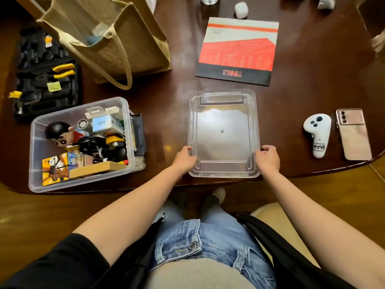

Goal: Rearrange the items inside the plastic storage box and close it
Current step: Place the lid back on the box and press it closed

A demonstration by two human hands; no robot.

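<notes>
Head view:
Lid [223,130]: clear plastic, flat on the table [166,101], well right of the box.
Box [81,184]: clear, open, crammed with a doll [60,133], cables, small cartons.
Left hand [185,158]: fingers curled over the lid's left edge.
Right hand [268,157]: grips the lid's right edge.

"TOOLS" on booklet [237,52]; "Q88" on box [102,123]

On the counter [166,97] there was one clear storage box [35,155], one clear lid [223,130], one jute bag [133,42], one black tool tray [41,84], one red booklet [237,53], one white controller [317,134] and one phone [354,136].
</notes>
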